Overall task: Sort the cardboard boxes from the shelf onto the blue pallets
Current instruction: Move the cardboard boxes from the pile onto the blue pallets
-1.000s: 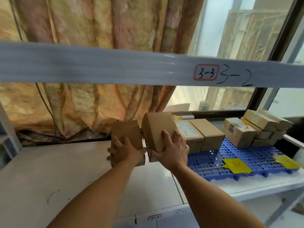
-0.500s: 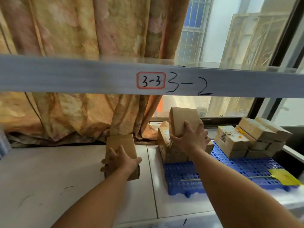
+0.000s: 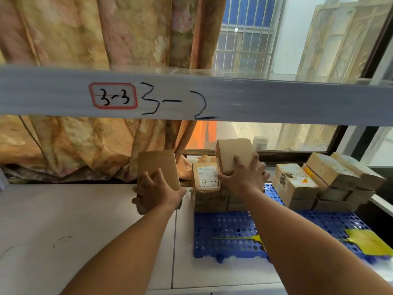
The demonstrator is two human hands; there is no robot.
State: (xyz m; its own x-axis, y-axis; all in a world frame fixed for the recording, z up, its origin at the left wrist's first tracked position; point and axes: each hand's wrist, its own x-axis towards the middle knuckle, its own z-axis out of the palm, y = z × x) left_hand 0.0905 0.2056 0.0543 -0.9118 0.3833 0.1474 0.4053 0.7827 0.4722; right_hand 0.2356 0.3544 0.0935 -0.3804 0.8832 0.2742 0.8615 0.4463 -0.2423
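1. Gripping one plain cardboard box each, both hands are occupied. The right hand [image 3: 242, 177] clasps the right box [image 3: 234, 154] at the top of the labelled stack [image 3: 205, 184], which stands at the back left of the blue pallet [image 3: 225, 233]. The left hand [image 3: 157, 194] clasps the left box [image 3: 158, 167] upright above the white shelf [image 3: 85, 231], just left of the pallet.
2. I cannot tell whether the right box already rests on the stack.
3. If the hand lets go before that box sits flat, it could topple off the stack toward the curtain [image 3: 85, 145], since the pile stands close to the pallet's edge.
4. The left box is held only by its lower end, so it may slip. Swung across carelessly, it could also knock the stack.
5. Compared with half a second ago, the right box has barely shifted, while the left box is higher. A second ago both boxes were side by side over the shelf, short of the pallet.
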